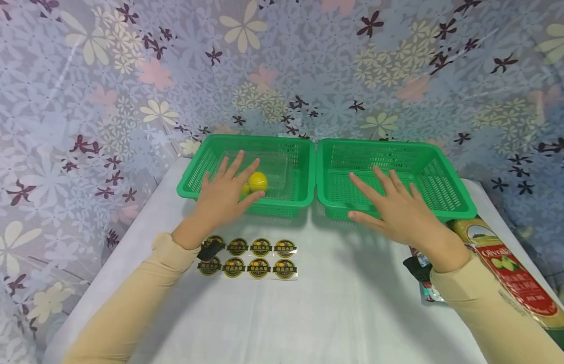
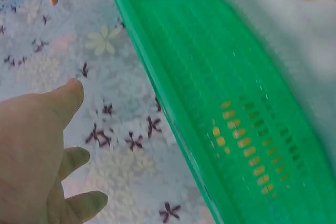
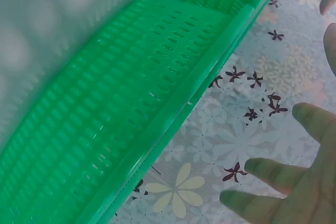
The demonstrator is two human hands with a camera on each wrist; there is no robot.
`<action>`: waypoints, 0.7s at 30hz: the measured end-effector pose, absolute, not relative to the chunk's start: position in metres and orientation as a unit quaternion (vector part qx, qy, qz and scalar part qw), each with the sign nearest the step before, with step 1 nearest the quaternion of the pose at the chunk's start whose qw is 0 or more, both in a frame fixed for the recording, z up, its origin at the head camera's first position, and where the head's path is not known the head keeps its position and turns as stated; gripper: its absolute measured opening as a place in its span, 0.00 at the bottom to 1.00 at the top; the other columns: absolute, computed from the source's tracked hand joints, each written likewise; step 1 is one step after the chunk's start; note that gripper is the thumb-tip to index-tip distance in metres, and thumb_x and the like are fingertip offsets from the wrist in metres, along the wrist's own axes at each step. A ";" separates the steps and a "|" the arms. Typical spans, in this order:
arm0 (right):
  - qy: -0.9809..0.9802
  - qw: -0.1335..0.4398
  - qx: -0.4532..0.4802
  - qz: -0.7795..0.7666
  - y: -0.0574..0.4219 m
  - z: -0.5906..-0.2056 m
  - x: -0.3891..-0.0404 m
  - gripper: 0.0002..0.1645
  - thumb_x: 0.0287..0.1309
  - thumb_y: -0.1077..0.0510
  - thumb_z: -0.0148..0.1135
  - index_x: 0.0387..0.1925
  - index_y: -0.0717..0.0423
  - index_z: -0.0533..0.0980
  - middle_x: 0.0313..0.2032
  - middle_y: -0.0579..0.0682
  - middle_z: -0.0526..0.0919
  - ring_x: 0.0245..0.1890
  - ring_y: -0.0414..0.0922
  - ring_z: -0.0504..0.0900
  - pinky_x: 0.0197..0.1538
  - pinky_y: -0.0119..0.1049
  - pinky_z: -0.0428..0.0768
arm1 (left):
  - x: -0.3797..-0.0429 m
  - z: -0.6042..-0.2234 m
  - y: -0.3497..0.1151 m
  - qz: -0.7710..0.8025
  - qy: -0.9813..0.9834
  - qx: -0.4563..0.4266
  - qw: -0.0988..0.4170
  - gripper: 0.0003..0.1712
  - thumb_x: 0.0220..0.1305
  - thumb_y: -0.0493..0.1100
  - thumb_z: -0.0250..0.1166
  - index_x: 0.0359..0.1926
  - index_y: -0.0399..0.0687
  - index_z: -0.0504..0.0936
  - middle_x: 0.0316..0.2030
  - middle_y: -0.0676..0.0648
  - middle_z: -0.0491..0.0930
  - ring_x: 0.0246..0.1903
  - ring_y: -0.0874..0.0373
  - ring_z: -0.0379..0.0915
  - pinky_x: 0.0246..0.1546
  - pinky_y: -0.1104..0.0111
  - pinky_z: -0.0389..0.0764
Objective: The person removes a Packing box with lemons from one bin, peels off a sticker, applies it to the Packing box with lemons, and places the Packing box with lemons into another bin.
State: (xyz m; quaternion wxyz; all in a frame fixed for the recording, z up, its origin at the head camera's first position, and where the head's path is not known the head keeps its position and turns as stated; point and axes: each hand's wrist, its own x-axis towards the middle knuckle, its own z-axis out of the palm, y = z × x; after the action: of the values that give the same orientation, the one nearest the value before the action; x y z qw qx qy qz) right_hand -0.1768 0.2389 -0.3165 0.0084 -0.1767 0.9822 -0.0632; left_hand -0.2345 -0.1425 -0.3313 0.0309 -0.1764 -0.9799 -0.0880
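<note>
My left hand (image 1: 224, 196) hovers with spread fingers over the front of the left green basket (image 1: 304, 174). Inside that basket, a clear plastic tray (image 1: 277, 164) and yellow balls or fruits (image 1: 257, 182) show, partly hidden by the hand. Over the near rim of the right green basket (image 1: 427, 177) my right hand (image 1: 400, 210) is held, fingers spread and holding nothing. The left wrist view shows the left hand (image 2: 37, 156) beside the basket wall (image 2: 220, 87), with yellow visible through the slots. In the right wrist view the right hand (image 3: 299, 177) is apart from its basket (image 3: 121, 87).
A sheet of round black-and-gold stickers (image 1: 259, 268) lies on the white tablecloth (image 1: 309, 323), before the left basket. An olive oil package (image 1: 514, 273) lies at the right edge, and a small colourful packet (image 1: 431, 293) is partly under the right wrist. Flowered fabric (image 1: 282, 65) hangs behind.
</note>
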 end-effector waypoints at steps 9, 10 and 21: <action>0.972 -0.006 -0.197 -0.126 0.223 -0.310 -0.196 0.48 0.78 0.30 0.54 0.88 0.32 0.46 0.83 0.69 0.54 0.76 0.75 0.64 0.61 0.76 0.75 | -0.245 -0.332 -0.181 -0.118 -0.982 -0.141 0.054 0.49 0.79 0.70 0.56 0.88 0.69 0.42 0.88 0.46 0.34 0.86 0.33 0.40 0.71 0.22 0.59; 0.971 -0.003 -0.197 -0.137 0.220 -0.310 -0.198 0.48 0.78 0.31 0.54 0.88 0.31 0.46 0.83 0.68 0.55 0.76 0.74 0.66 0.61 0.76 0.76 | -0.246 -0.333 -0.186 -0.122 -0.981 -0.138 0.059 0.49 0.79 0.69 0.56 0.88 0.67 0.43 0.88 0.45 0.36 0.85 0.32 0.42 0.69 0.21 0.62; 0.957 0.028 -0.211 -0.198 0.176 -0.309 -0.229 0.49 0.78 0.37 0.60 0.88 0.33 0.47 0.80 0.68 0.60 0.71 0.68 0.75 0.64 0.70 0.77 | -0.250 -0.343 -0.244 -0.191 -0.972 -0.104 0.085 0.49 0.79 0.64 0.59 0.88 0.54 0.49 0.87 0.35 0.41 0.78 0.18 0.48 0.66 0.18 0.60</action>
State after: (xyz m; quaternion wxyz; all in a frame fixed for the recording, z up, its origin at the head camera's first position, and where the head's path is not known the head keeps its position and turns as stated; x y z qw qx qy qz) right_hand -0.2294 0.1764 -0.3088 0.0279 -0.2115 0.9568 -0.1976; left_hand -0.2498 -0.2444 -0.3433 0.0848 -0.1045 -0.9723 -0.1912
